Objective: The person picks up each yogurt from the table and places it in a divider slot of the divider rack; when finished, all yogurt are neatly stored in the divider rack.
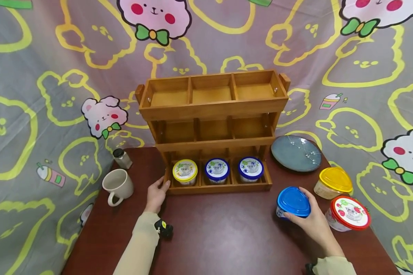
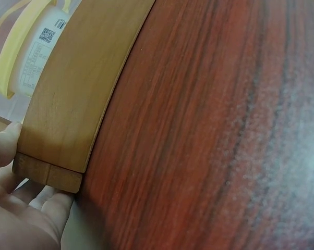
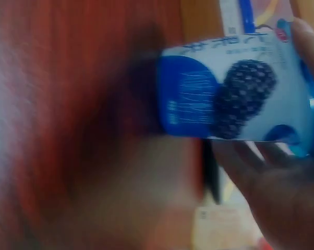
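My right hand [image 1: 314, 223] grips a tub with a blue lid [image 1: 294, 202], thumb on the near side and fingers on the far side. In the right wrist view the tub's wall [image 3: 245, 94] shows a dark berry picture. At the lower left corner of a three-tier wooden rack [image 1: 213, 109], my left hand [image 1: 156, 195] pinches the end of the bottom tier [image 2: 73, 104]. That tier holds a yellow-rimmed tub [image 1: 185, 170] on the left, a blue-rimmed tub [image 1: 217, 169] in the middle and another blue-rimmed tub [image 1: 251, 167] on the right.
On the right stand a yellow-lidded tub [image 1: 334, 181] and a red-rimmed tub [image 1: 351, 214], close to my right hand. A grey-blue plate [image 1: 292, 154] lies behind them. To the left are a white mug [image 1: 118, 185] and a black-capped shaker [image 1: 123, 158]. Patterned cloth [image 1: 72, 152] hangs around the table.
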### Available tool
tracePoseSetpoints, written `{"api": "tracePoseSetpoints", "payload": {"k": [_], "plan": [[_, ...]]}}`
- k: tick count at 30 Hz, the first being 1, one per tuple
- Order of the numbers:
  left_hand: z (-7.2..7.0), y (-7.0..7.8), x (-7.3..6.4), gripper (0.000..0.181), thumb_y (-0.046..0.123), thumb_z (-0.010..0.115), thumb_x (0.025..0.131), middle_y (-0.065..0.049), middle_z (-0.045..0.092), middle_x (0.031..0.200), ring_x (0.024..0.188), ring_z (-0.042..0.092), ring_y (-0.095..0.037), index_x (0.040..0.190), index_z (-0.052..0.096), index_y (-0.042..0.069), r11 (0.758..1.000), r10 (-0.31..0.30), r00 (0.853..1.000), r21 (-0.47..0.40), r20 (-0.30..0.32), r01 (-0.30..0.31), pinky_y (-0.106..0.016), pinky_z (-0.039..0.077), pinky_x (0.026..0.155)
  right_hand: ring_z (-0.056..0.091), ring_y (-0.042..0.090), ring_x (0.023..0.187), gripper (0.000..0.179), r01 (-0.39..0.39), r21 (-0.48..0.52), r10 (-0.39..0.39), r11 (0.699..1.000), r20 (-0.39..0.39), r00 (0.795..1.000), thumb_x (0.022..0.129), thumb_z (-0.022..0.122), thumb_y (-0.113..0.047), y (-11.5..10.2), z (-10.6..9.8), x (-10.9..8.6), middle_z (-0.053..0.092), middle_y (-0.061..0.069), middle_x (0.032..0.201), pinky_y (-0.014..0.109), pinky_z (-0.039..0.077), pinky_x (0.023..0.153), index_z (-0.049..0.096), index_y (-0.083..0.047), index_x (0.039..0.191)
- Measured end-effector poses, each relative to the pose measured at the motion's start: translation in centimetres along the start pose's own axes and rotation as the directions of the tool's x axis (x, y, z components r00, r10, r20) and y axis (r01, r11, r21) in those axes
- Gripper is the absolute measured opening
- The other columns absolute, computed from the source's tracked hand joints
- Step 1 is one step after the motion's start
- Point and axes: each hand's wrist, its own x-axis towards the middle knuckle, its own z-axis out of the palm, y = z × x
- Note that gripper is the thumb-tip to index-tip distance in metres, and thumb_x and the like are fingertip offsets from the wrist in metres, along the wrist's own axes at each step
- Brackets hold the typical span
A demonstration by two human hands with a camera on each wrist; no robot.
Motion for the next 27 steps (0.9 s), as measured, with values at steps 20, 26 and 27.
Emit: {"api": "tracePoseSetpoints", "payload": {"k": [20, 26, 27], "plan": [[0.2, 0.1, -0.1, 0.051, 0.018, 0.059, 0.101, -0.024, 0.046, 0.146, 0.133, 0.044, -0.035, 0.145, 0.045, -0.005, 1.000, 0.027, 0.999, -0.015, -0.036, -0.027, -0.048, 0.037, 0.109, 0.039, 0.057, 0.121, 0.101, 0.011, 0.061, -0.012, 0.998, 0.014, 1.000, 0.083, 0.080, -0.041, -2.1, -1.1, 0.0, 0.033, 0.031, 0.147, 0.068, 0.048, 0.086, 0.018, -0.018, 0.159], [0.1, 0.2, -0.3, 0.052, 0.017, 0.060, 0.100, -0.025, 0.045, 0.146, 0.133, 0.044, -0.037, 0.145, 0.044, -0.006, 1.000, 0.023, 0.999, -0.014, -0.030, -0.024, -0.049, 0.037, 0.109, 0.038, 0.057, 0.119, 0.098, 0.170, 0.073, -0.173, 0.983, 0.045, 0.984, 0.082, 0.083, -0.027, -7.4, -4.7, 1.0, 0.033, 0.030, 0.145, 0.065, 0.052, 0.079, 0.022, -0.024, 0.158], [0.1, 0.2, -0.3, 0.053, 0.016, 0.060, 0.100, -0.024, 0.045, 0.146, 0.133, 0.043, -0.036, 0.145, 0.044, -0.006, 1.000, 0.019, 0.999, -0.020, -0.029, -0.020, -0.049, 0.037, 0.109, 0.037, 0.057, 0.118, 0.098, 0.205, 0.071, -0.209, 0.976, 0.049, 0.977, 0.081, 0.084, -0.025, -8.6, -5.4, 1.3, 0.033, 0.030, 0.145, 0.065, 0.052, 0.079, 0.023, -0.025, 0.158]]}}
